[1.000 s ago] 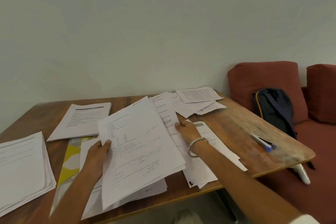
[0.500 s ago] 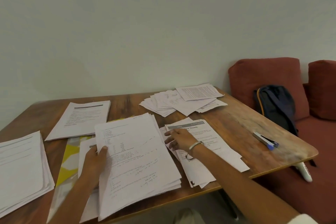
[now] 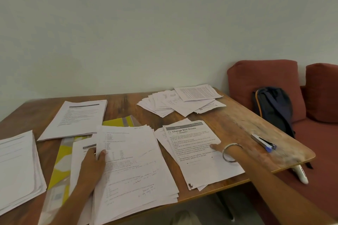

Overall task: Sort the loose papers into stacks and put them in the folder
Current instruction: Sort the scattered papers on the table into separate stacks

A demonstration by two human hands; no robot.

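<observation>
The big stack (image 3: pixel 135 166) is steadied at its edge by the left hand (image 3: pixel 93 166), thumb on top, fingers hidden beneath; right of the stack, the right hand (image 3: pixel 217 149) rests on the worksheet pile (image 3: pixel 199 153), finger state indiscernible, likely for sorting

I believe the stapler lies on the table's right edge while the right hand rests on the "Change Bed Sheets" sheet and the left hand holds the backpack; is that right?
Not quite: in the head view the left hand holds the paper stack, not the backpack. The stapler and right hand are as you say.

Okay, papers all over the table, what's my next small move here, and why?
Probably lift the Change Bed Sheets sheet with your right hand, which already rests on its edge, and add it to a matching stack. Your left hand holds the handwritten stack in place, so the right is free.
</observation>
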